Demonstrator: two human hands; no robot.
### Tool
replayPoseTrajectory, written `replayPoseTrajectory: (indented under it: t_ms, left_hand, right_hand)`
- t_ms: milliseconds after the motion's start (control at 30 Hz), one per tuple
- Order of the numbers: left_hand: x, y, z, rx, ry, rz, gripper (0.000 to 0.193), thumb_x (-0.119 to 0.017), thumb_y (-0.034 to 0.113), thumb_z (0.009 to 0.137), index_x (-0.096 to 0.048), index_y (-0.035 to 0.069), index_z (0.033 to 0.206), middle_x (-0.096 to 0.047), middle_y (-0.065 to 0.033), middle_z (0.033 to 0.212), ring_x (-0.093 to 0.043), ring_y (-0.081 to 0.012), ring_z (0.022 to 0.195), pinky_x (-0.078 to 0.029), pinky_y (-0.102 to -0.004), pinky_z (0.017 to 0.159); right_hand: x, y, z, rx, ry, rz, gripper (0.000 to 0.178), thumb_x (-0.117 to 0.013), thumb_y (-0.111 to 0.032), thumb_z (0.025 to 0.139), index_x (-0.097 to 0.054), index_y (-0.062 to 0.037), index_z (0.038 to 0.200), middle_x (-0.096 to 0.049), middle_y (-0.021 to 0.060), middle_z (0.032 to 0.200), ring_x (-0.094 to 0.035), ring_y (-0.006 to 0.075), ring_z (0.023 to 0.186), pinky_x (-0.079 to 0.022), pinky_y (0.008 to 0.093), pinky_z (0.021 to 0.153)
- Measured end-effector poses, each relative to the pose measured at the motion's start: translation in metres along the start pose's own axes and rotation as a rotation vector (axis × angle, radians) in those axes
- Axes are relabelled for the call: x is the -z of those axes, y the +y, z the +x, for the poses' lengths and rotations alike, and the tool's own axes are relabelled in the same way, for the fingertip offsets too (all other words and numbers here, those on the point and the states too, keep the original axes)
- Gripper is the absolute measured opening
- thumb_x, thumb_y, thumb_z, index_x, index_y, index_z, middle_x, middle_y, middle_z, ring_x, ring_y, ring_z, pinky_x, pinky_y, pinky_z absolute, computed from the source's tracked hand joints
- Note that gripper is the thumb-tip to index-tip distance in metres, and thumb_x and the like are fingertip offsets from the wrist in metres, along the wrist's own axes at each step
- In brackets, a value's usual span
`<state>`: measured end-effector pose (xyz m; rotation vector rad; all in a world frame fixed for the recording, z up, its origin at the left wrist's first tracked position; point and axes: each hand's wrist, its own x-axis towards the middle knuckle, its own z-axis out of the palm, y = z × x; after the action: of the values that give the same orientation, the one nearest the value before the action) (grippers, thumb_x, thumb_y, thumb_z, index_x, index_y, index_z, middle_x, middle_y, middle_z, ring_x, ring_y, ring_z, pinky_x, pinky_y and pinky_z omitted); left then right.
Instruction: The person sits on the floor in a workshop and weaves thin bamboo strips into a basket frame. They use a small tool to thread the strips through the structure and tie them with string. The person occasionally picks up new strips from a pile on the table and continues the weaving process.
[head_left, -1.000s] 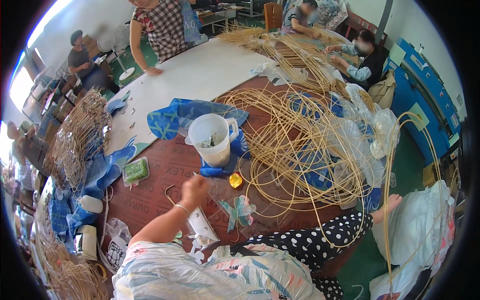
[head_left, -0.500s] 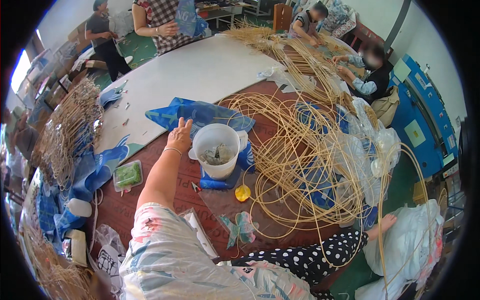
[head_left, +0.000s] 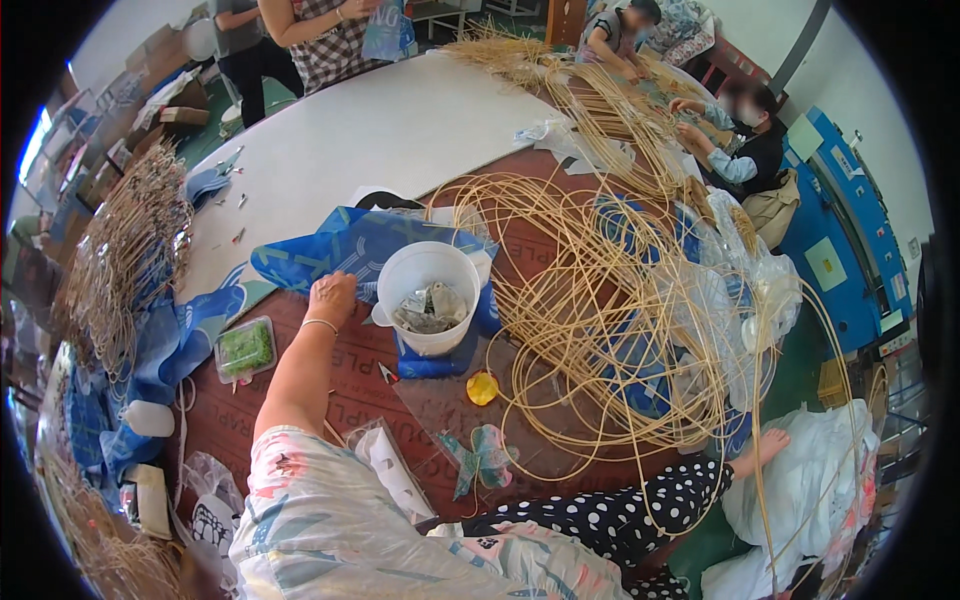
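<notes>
My left hand (head_left: 332,297) reaches forward over the dark red board, its fingers curled closed at the near edge of a blue printed cloth (head_left: 318,248). Part of that cloth lies behind a white plastic bucket (head_left: 428,298) with side handles. Crumpled greyish pieces (head_left: 432,308) sit in the bucket, which stands on more blue material (head_left: 440,362). My right hand is out of the picture. Close to the bucket are small red-handled pliers (head_left: 388,373) and a round yellow object (head_left: 482,388). Behind the cloth, a black item (head_left: 388,200) shows in part.
A large tangle of thin cane strands (head_left: 610,310) spreads on the right. Left lie a clear box of green bits (head_left: 246,350) and a bundle of strands (head_left: 130,250). A white board (head_left: 370,130) spans the back. Several people stand or sit around it. Polka-dot trousers (head_left: 610,505) show below.
My left hand has gone from spread fingers to a closed grip and come slightly nearer and left. The blue cloth has shifted left, uncovering the black item. The view has shifted slightly.
</notes>
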<state>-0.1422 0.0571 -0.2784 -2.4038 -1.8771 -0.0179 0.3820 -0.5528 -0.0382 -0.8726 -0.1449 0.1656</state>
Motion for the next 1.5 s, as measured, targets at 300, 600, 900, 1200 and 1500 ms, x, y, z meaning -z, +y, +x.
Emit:
replayPoseTrajectory:
  t_ms: [300, 600, 900, 1200, 1500]
  left_hand:
    - [0.005, -0.003, -0.031, 0.147, -0.207, 0.057, 0.017, -0.049, 0.011, 0.075, -0.065, 0.007, 0.078, -0.063, -0.0154, 0.085, -0.061, -0.0290, 0.081, -0.049, -0.0372, 0.069]
    - [0.016, 0.018, -0.088, 0.220, -0.461, -0.004, 0.021, -0.050, 0.014, 0.075, -0.065, 0.006, 0.086, -0.061, -0.0155, 0.096, -0.058, -0.0292, 0.092, -0.047, -0.0364, 0.078]
    - [-0.025, -0.015, -0.118, 0.095, -0.625, 0.187, 0.020, -0.053, 0.014, 0.073, -0.065, 0.006, 0.087, -0.060, -0.0136, 0.098, -0.058, -0.0274, 0.094, -0.047, -0.0362, 0.078]
    - [0.072, 0.108, -0.167, -0.226, 0.047, -0.179, 0.012, -0.054, 0.014, 0.069, -0.051, 0.003, 0.066, -0.054, -0.0169, 0.063, -0.055, -0.0358, 0.064, -0.042, -0.0455, 0.059]
    - [0.191, 0.325, -0.214, -0.949, -0.094, -1.008, 0.008, -0.061, 0.001, 0.066, -0.054, 0.001, 0.070, -0.054, -0.0131, 0.062, -0.053, -0.0285, 0.053, -0.042, -0.0366, 0.048]
  right_hand:
    - [-0.038, 0.015, 0.000, 0.086, 0.234, 0.152, 0.006, -0.049, -0.003, 0.072, -0.045, -0.0049, 0.068, -0.043, 0.0025, 0.055, -0.039, 0.0111, 0.044, -0.034, 0.0232, 0.039]
    - [-0.007, 0.010, -0.002, 0.066, 0.211, 0.062, 0.004, -0.049, -0.007, 0.073, -0.045, -0.0069, 0.071, -0.043, 0.0010, 0.053, -0.036, 0.0100, 0.043, -0.033, 0.0229, 0.041]
    - [0.095, 0.023, 0.043, 0.154, 0.308, 0.013, 0.028, -0.050, -0.014, 0.083, -0.051, -0.0016, 0.108, -0.060, 0.0049, 0.087, -0.050, 0.0079, 0.059, -0.030, 0.0210, 0.040]
    - [0.043, 0.056, 0.025, -0.022, 0.095, 0.098, 0.026, -0.050, -0.021, 0.084, -0.053, -0.0073, 0.105, -0.059, 0.0089, 0.081, -0.057, 0.0192, 0.067, -0.039, 0.0259, 0.044]
    - [0.034, 0.085, 0.013, -0.019, -0.015, 0.226, 0.031, -0.053, -0.022, 0.082, -0.053, -0.0050, 0.108, -0.061, 0.0119, 0.085, -0.058, 0.0219, 0.070, -0.041, 0.0282, 0.049]
